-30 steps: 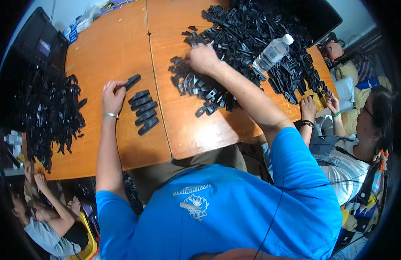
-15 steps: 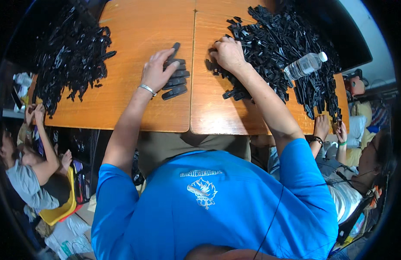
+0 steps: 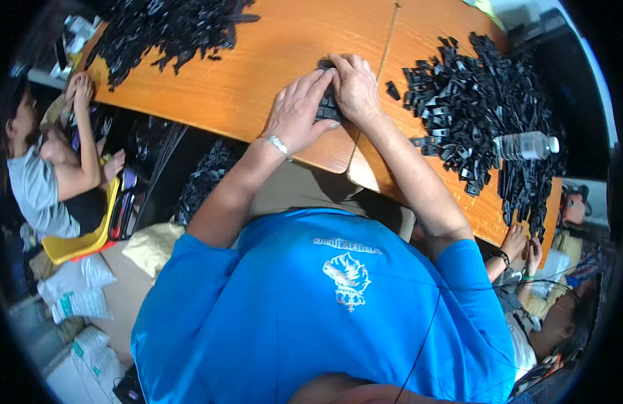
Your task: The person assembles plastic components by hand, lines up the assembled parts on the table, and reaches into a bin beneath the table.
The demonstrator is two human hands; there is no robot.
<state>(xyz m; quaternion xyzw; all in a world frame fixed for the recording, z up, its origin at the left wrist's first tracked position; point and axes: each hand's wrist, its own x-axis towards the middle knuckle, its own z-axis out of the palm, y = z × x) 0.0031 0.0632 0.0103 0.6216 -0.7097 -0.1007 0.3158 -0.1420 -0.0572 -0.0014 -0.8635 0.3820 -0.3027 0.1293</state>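
Observation:
Between my hands, near the front edge of the wooden table, lies a short row of black plastic pieces. My left hand presses along the row's left side, its fingers extended together and the thumb across the near end. Along the opposite side, my right hand curves round the row with its fingertips at the far end. The hands almost meet there and hide part of the pieces. One loose black piece lies just right of my right hand.
A large heap of black pieces covers the table's right side, with a clear plastic bottle lying on it. Another black heap is at the far left. People sit at both sides, their hands by the table edge.
My right hand has left the edge of the right heap and come left to the row. My left hand now lies against the row's left side. The whole view has turned.

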